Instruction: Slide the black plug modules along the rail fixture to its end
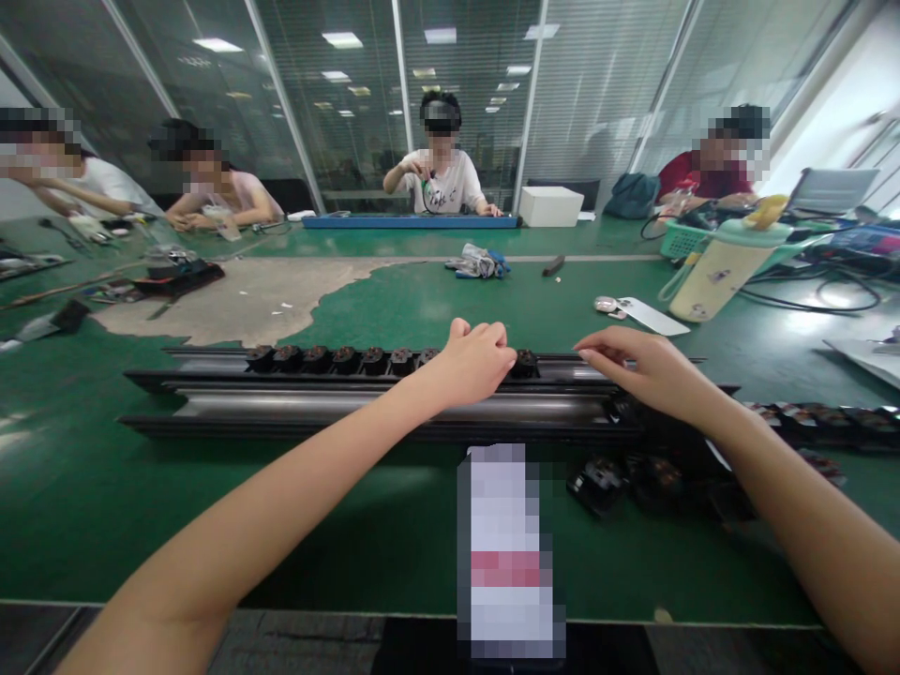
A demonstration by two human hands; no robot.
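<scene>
Two long black rails with shiny metallic troughs lie side by side across the table. A row of small black square units (344, 359) sits along the far rail (201, 361); the near rail (239, 405) shows a bare trough. My left hand (482, 364) is closed over the far rail at the row's right part, and its fingertips are hidden, so what they hold cannot be made out. One black unit (524, 364) shows just right of it. My right hand (637, 366) hovers by the far rail's right part, fingers stretched and thumb apart, with nothing visible in it.
Loose black units (597, 483) lie front right, with a further row (830, 422) beyond my right forearm. A blurred phone (506, 544) lies at the near edge. Gloves (479, 262), a tumbler (727, 272) and a white card (651, 316) lie farther back. Several people sit around the table.
</scene>
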